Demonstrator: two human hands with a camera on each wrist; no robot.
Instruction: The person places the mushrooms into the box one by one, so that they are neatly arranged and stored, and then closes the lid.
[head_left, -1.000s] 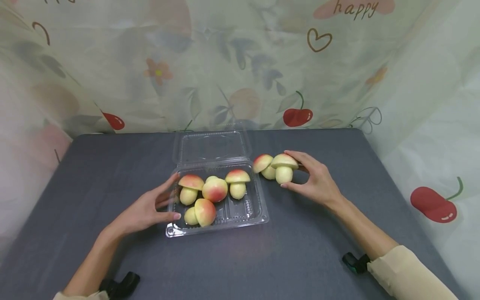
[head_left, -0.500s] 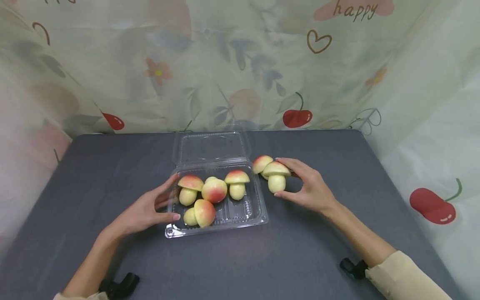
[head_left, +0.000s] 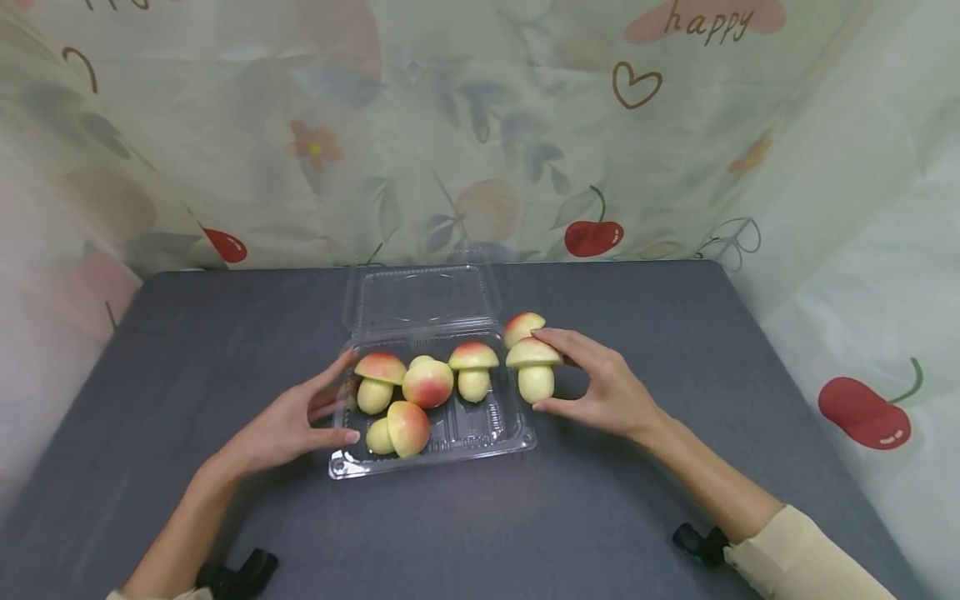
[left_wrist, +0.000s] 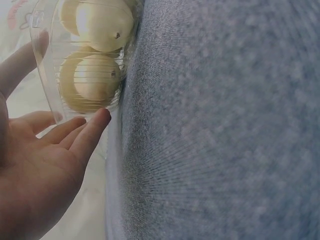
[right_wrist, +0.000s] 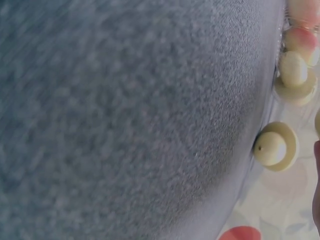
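Observation:
In the head view my right hand (head_left: 600, 385) pinches a pale yellow toy mushroom (head_left: 536, 382) upright, fingers at its cap and thumb at its stem base, by the right rim of a clear plastic clamshell box (head_left: 468, 454). Only the edge of this held mushroom shows in the right wrist view. Behind it another mushroom (head_left: 522, 327) with a red-tinged cap sits beside the box, partly hidden. Several red-and-yellow mushrooms (head_left: 428, 382) lie inside the box. My left hand (head_left: 288, 421) touches the box's left side with fairly straight fingers (left_wrist: 90, 135), spread apart from the thumb.
The box's lid (head_left: 423, 297) is folded back toward the rear of the grey cloth-covered table (head_left: 450, 533). A printed curtain (head_left: 420, 125) hangs behind the table and along its sides. Each wrist wears a black device (head_left: 701, 546).
My right hand has brought its mushroom leftward and nearer to me, from beside the rear mushroom to the box's right rim. The left hand and the box have stayed put.

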